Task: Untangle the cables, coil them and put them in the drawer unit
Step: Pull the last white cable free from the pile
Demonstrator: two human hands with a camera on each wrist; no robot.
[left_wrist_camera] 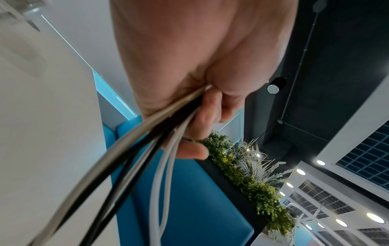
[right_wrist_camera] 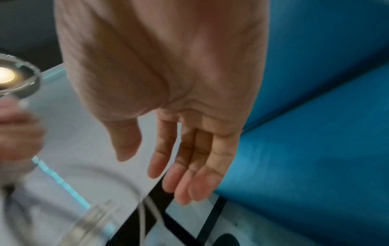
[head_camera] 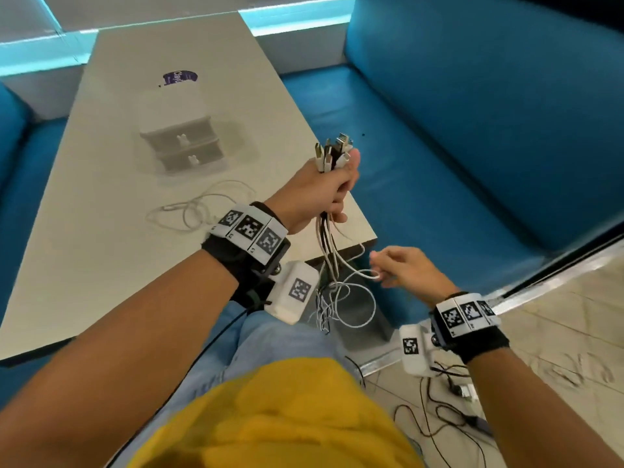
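Fingers (head_camera: 337, 201) of your left hand (head_camera: 317, 194) are curled tight round a bundle of white and black cables (head_camera: 329, 244), gripped just below their plugs, which stick up above your fist while the rest hangs down past the near corner of the pale rectangular worktop (head_camera: 101, 231). In the left wrist view the same cables (left_wrist_camera: 147, 141) run out from under your closed fingers (left_wrist_camera: 202, 126). Your right hand (head_camera: 408, 268) sits lower, beside the hanging strands, its fingers (right_wrist_camera: 189, 174) straight and relaxed in the right wrist view; from the head view you cannot tell whether their tips touch the white loop (head_camera: 358, 298) just beside them. A small white two-drawer unit (head_camera: 184, 145) stands on the worktop well apart from your hands, both drawers closed, and a loose white cable (head_camera: 199, 207) lies between it and your left wrist. Blue padded seating (head_camera: 472, 130) surrounds the worktop.
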